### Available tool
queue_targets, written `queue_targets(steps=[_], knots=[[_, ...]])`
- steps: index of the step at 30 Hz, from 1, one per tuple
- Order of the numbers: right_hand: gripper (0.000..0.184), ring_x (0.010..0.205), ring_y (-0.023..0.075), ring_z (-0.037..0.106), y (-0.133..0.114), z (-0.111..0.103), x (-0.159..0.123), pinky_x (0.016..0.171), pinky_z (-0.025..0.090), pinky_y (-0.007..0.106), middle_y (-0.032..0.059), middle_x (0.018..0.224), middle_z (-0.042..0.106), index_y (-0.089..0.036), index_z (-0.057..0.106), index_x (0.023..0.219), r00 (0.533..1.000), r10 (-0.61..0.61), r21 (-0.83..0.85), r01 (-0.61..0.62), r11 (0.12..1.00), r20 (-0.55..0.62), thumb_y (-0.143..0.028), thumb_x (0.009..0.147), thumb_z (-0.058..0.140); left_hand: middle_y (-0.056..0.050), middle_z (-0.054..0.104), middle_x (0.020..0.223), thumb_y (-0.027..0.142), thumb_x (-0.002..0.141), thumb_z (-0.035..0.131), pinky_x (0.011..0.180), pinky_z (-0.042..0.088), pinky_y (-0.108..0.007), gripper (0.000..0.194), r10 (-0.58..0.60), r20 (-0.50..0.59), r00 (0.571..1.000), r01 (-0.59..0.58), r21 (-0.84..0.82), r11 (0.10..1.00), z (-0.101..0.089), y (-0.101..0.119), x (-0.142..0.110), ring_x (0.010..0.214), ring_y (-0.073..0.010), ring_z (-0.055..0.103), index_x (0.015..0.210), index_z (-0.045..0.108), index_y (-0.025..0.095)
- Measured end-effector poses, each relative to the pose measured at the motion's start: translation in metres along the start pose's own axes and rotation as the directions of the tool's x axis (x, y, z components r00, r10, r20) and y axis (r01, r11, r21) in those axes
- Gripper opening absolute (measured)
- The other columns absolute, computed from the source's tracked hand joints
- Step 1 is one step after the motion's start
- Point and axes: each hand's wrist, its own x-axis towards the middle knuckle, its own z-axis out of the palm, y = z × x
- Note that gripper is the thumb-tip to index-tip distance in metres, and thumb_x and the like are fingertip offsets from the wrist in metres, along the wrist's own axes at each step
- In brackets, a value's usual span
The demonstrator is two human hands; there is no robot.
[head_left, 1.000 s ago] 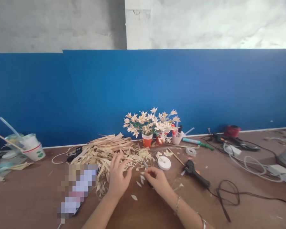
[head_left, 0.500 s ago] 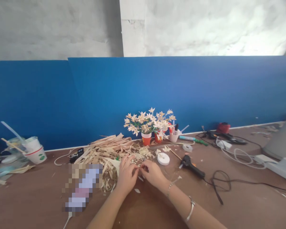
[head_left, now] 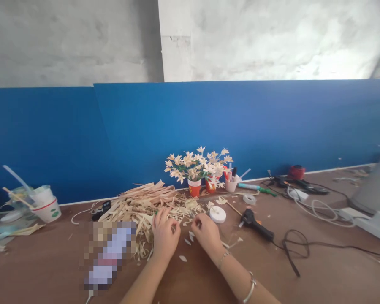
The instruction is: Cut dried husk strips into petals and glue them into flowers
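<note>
My left hand (head_left: 166, 231) is over the near edge of a pile of dry, straw-coloured husk strips (head_left: 139, 202), thumb and forefinger curled together. Whatever may be between these fingers is too small to make out. To its right, a gap away, my right hand (head_left: 206, 232) has its fingers bent in a pinch, their tips hidden from me. Small pale petal-shaped pieces (head_left: 183, 258) lie on the brown table between and below the hands. A round white disc-shaped spool (head_left: 217, 214) sits just beyond my right hand.
Behind stand husk flowers (head_left: 194, 162) in red paper cups (head_left: 194, 188). A black glue gun (head_left: 256, 224) with its cord lies right, near white cables (head_left: 316, 211). A blurred-out device (head_left: 109, 257) lies left, a white cup (head_left: 48, 211) farther left. A blue partition (head_left: 177, 118) closes the back.
My hands have moved apart from each other. Another pale petal piece now shows on the table between them. The pale sheet beside my left hand no longer shows.
</note>
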Motion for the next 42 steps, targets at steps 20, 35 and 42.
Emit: queue_targets(steps=[20,35,42], knots=[[0.013,0.08,0.0187,0.053,-0.012,0.003,-0.008,0.071,0.036,0.028,0.0044,0.078,0.06,-0.017,0.057,0.067,0.981,-0.192,0.034,0.191,0.981,0.017,-0.009,0.076,0.051,-0.006,0.056,0.124,0.017,0.072,0.055,0.103,0.018,-0.059,0.015,0.025,0.025,0.999,-0.027,0.079,0.997,0.007,0.012,-0.01,0.122,-0.0315,0.038,0.058,0.058,0.022],[0.012,0.079,0.0179,0.054,-0.004,0.003,-0.005,0.071,0.037,0.027,0.0044,0.078,0.06,-0.018,0.06,0.07,0.969,-0.237,0.052,0.234,0.971,0.069,-0.013,0.078,0.051,-0.006,0.056,0.124,0.017,0.074,0.053,0.104,0.021,-0.055,0.014,0.073,0.12,0.99,-0.072,-0.016,0.997,0.0,0.01,-0.005,0.123,-0.0305,0.038,0.066,0.063,0.022],[0.015,0.083,0.0201,0.054,0.008,-0.007,0.003,0.073,0.036,0.029,0.0062,0.081,0.062,-0.017,0.06,0.066,0.995,-0.094,-0.074,0.095,0.993,0.022,-0.007,0.072,0.05,-0.006,0.058,0.122,0.014,0.072,0.054,0.102,0.022,-0.057,0.018,-0.039,0.091,0.995,0.035,0.049,0.998,0.002,0.005,-0.004,0.121,-0.0314,0.041,0.058,0.061,0.021]])
